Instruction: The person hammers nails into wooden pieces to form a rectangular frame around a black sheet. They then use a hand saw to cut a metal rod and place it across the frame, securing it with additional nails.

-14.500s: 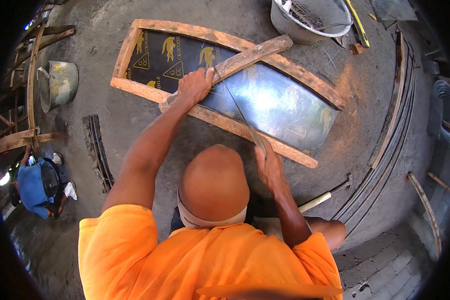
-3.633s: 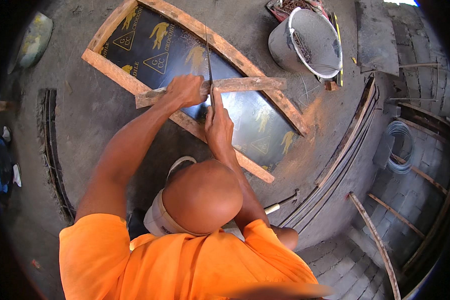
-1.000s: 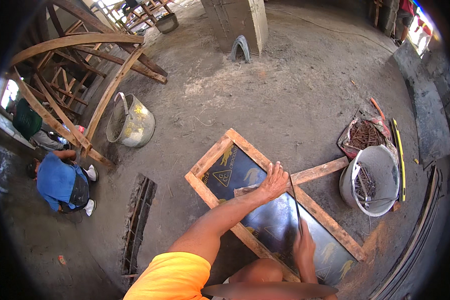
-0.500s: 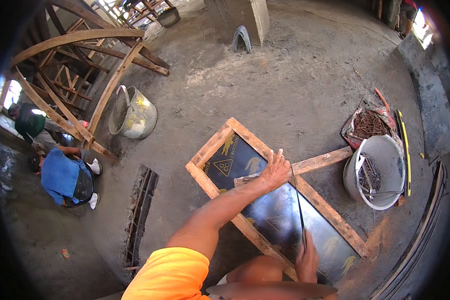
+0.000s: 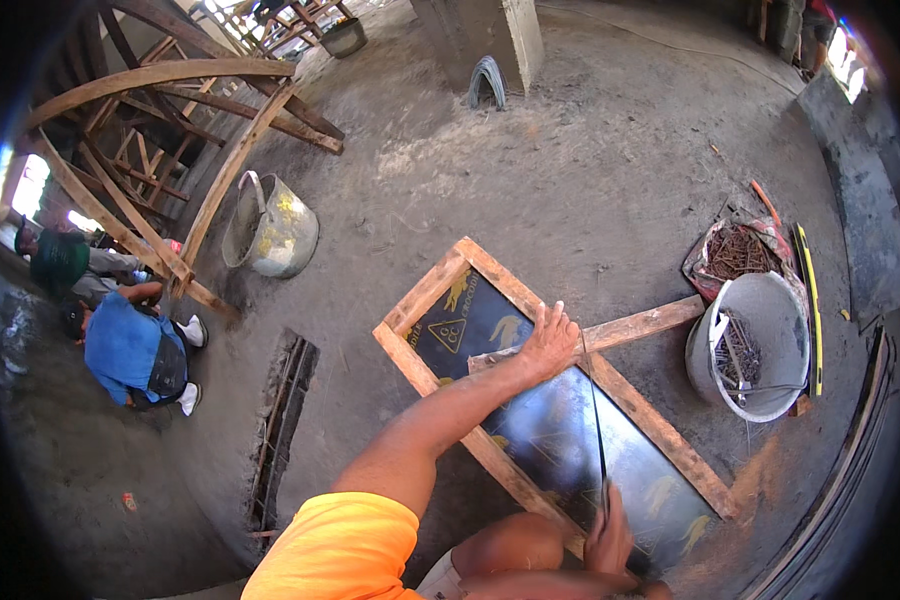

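My left hand (image 5: 552,345) lies over a wooden batten (image 5: 645,322), pressing it down with fingers stretched out. The batten crosses a wooden frame (image 5: 660,432) backed by a dark, glossy panel (image 5: 542,415). Low in the picture, my right hand (image 5: 610,537) is closed around the handle of a handsaw, the handle mostly hidden by the fingers. The thin saw blade (image 5: 595,410) shows nearly edge-on and runs up to the batten, just right of my left hand. My bent knee rests by the frame's near edge.
On the right stand a grey bucket (image 5: 775,350) with nails and tools, a sack of rusty nails (image 5: 738,250) and a yellow-edged level (image 5: 810,300). A stained bucket (image 5: 288,235), timber framing (image 5: 160,75) and a crouching person in blue (image 5: 120,345) are at left.
My right hand has drawn the saw down and slightly left, toward me. My left hand stays on the batten, and the frame keeps its place.
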A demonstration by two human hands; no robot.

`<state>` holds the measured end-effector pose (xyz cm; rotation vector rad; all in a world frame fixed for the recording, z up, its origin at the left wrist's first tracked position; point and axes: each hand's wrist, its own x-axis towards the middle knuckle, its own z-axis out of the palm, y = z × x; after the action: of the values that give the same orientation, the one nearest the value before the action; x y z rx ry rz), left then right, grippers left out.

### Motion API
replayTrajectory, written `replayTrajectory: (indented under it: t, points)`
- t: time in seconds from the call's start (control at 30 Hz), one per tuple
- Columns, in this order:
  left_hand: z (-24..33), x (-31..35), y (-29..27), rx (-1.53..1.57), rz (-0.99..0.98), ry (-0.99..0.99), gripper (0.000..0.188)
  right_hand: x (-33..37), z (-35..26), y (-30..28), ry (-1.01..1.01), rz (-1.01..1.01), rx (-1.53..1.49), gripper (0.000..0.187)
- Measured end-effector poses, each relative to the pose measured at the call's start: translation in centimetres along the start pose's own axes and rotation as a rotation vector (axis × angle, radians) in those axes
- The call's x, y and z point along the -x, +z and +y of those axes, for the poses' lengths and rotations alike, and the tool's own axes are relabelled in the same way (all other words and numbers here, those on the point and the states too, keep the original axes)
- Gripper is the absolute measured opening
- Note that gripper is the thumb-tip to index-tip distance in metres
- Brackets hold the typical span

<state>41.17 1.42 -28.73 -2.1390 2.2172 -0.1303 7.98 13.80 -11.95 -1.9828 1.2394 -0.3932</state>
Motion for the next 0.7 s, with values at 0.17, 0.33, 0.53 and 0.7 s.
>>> replayTrajectory:
  t: [0.17, 0.33, 0.53, 0.7]
  points:
    - [0.0, -0.2, -1.2, 0.089, -0.005, -0.034, 0.067, -18.7, 1.4, 9.4, -0.291, 0.149, -0.036, 0.052]
    - [-0.1, -0.2, -2.3, 0.137, -0.033, -0.067, 0.063, -9.9, 1.6, 5.7, -0.003, -0.038, 0.018, 0.054]
    - [-0.1, 0.1, -1.2, 0.105, 0.02, 0.005, 0.06, 0.2, 1.2, -0.3, -0.049, 0.02, -0.039, 0.054]
    - [-0.3, -0.1, -1.6, 0.132, 0.069, 0.006, 0.063, -18.2, 0.5, 7.9, -0.132, 0.02, -0.007, 0.054]
